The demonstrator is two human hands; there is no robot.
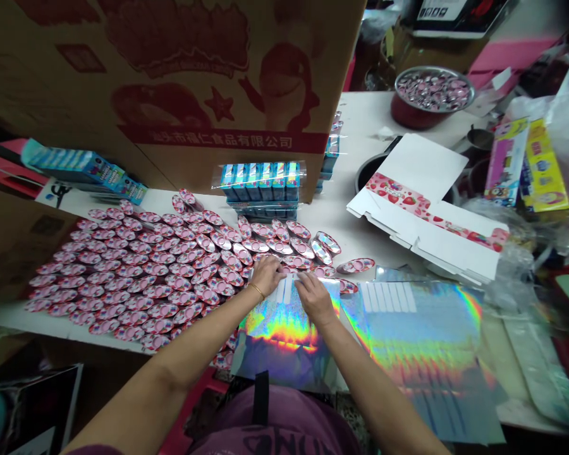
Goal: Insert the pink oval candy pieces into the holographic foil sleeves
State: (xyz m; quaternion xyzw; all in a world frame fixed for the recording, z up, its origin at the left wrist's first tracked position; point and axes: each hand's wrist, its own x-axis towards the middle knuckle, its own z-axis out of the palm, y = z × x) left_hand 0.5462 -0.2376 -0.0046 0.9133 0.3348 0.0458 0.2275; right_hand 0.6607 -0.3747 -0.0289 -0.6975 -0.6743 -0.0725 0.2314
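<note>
From my remote view, at the far left of the bench (374, 107), a blue-printed pack (83, 165) leaned against a large printed cardboard carton (171, 82). Pink-and-white oval blister trays (137, 272) lay overlapped across the left half, running to the near edge.

The left hand (267, 276), with a gold bangle (258, 291) at the wrist, and the right hand (314, 297) sat close together, palms down on the far end of a holographic sheet (287, 328). Both were narrow and curved; I could not tell whether they pinched it. The sheet lay beneath and toward the body from them, its rainbow foil bright, with pale stripes near the fingers.

Right of it lay a second foil sheet (422, 335). Beyond stood shrink-wrapped blue packs (260, 183), a white strawberry-printed carton blank (422, 208) and a steel bowl (431, 88) of pink trays.
</note>
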